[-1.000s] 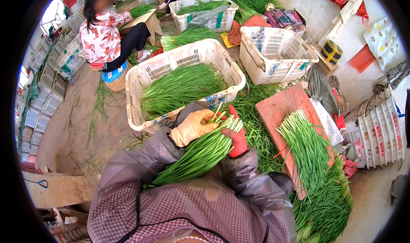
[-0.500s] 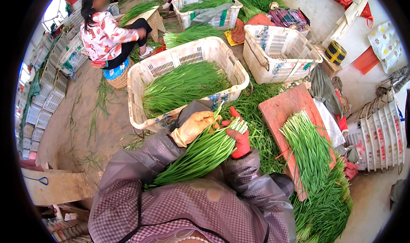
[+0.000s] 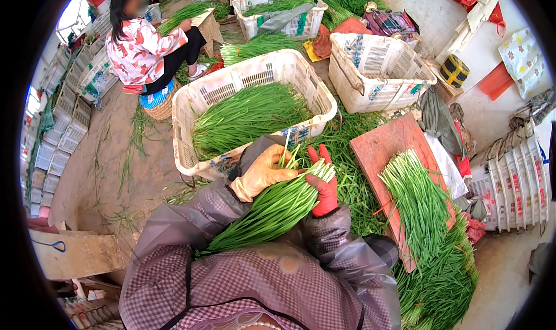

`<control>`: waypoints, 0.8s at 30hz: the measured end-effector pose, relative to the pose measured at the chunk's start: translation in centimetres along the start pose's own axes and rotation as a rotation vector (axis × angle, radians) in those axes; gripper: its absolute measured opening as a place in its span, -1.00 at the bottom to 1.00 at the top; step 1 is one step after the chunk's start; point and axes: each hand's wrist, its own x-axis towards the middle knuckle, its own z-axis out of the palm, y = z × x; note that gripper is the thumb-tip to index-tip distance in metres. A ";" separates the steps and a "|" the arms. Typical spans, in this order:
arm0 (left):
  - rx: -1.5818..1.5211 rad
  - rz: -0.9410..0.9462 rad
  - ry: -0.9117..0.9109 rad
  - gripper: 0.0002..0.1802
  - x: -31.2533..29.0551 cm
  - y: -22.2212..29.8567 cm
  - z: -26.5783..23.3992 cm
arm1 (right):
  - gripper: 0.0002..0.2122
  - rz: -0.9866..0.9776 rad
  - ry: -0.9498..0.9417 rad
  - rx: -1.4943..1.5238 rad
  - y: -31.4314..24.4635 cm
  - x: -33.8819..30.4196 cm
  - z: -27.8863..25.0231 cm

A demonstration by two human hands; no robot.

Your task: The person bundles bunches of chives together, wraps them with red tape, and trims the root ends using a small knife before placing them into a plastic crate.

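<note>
A bunch of garlic chives (image 3: 269,211) lies across my lap, pale cut ends up and to the right. My left hand (image 3: 263,173), in a tan rubber glove, is closed, pinching a few loose stalks (image 3: 288,141) at the upper side of the bunch. The red-gloved right hand (image 3: 325,191) holds the pale end: its thumb presses the near side while its fingers stretch up behind. Just beyond my hands, a white plastic crate (image 3: 184,107) contains a thick layer of chives. To my right, more chives (image 3: 418,208) rest on a reddish board (image 3: 373,141).
Loose chives (image 3: 440,295) are heaped right of my legs. A second white crate (image 3: 382,95) stands ahead right, another crate (image 3: 298,26) farther back. Ahead left, another person (image 3: 142,52) sits on a basket stool (image 3: 159,101). Nested crates (image 3: 512,182) lean at the far right.
My left hand has shifted slightly, and its pinched stalks stand more upright. My right fingers have straightened and spread upward. The other person's arm has drawn in and down.
</note>
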 end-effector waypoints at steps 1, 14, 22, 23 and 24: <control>0.016 -0.009 -0.002 -0.65 0.0 -0.3 -0.3 | -0.16 0.003 0.001 -0.005 0.0 0.0 0.0; 0.131 -0.113 -0.019 -0.80 0.0 -0.2 -0.3 | -0.22 0.084 -0.008 -0.003 -0.1 -0.2 -0.5; 0.730 0.171 -0.034 -0.84 0.6 -0.6 0.0 | -0.23 0.081 0.007 -0.057 -0.3 -0.1 -1.2; 0.730 0.165 -0.024 -0.84 0.6 -0.7 0.0 | -0.23 0.085 0.010 -0.055 -0.3 -0.2 -1.3; 0.674 -0.014 -0.057 -0.81 0.4 0.4 0.0 | -0.24 0.087 0.012 -0.055 -0.3 -0.1 -1.3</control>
